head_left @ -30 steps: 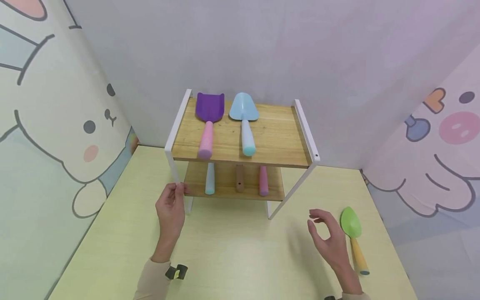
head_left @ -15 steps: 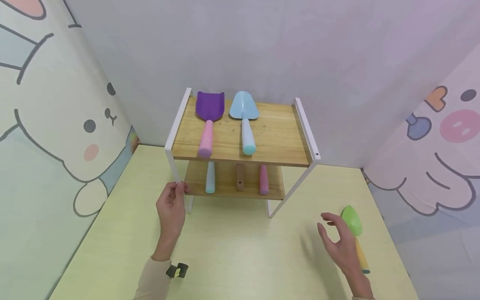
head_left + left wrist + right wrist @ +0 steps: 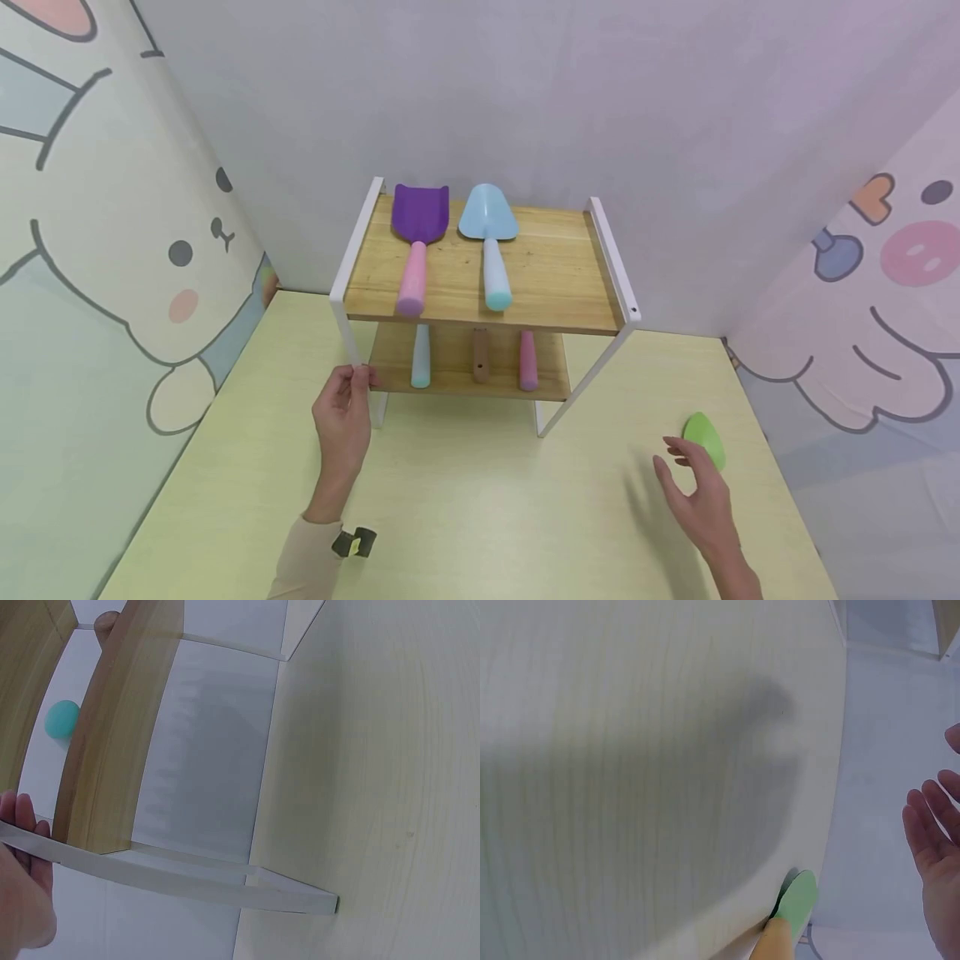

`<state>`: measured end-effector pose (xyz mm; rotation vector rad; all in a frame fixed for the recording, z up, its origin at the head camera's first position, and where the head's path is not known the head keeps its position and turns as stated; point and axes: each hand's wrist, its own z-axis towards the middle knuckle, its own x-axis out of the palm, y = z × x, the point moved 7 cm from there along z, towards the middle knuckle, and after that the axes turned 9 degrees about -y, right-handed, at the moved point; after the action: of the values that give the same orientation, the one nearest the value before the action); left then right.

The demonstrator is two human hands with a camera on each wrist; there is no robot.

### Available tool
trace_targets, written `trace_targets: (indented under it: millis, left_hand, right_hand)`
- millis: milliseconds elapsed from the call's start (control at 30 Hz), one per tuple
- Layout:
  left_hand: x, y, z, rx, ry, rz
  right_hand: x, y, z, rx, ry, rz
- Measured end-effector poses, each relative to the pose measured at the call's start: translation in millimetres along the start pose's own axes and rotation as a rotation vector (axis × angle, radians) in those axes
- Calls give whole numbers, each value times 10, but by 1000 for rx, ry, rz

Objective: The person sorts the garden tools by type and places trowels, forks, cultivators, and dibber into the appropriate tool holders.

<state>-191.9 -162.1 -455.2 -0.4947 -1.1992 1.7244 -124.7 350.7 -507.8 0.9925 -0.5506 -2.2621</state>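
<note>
My left hand (image 3: pixel 342 421) grips the white front left post (image 3: pixel 172 883) of a two-tier wooden shelf (image 3: pixel 562 271), thumb and fingers around it at lower-board height. Over the table at the right, my right hand (image 3: pixel 705 508) hovers with fingers loosely bent and nothing in them. A toy trowel with a green blade (image 3: pixel 705 435) lies just beyond it; in the head view the hand hides its yellow handle (image 3: pixel 774 941), which the right wrist view shows. On the upper board lie a purple shovel (image 3: pixel 420 214) with a pink handle and a light blue trowel (image 3: pixel 487 214).
From the lower board (image 3: pixel 450 379) point a light blue handle (image 3: pixel 421 358), a brown handle (image 3: pixel 480 357) and a pink handle (image 3: pixel 528 362); their heads are hidden by the upper board. Cartoon-printed walls (image 3: pixel 862 367) close in the pale table (image 3: pixel 465 517) on both sides.
My right hand has moved right and slightly toward me, coming over the green trowel and covering its yellow handle. My left hand has stayed on the post.
</note>
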Motion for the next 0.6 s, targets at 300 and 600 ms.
trace_targets:
  millis: [300,600]
  left_hand:
    - [-5,-11,-5,5,-5,-11]
    - [-9,-1,-9,10,-8,2]
  right_hand:
    - [-131,-149,-61,6,-27,-76]
    - [-292,-304,-170,118,-28,-144]
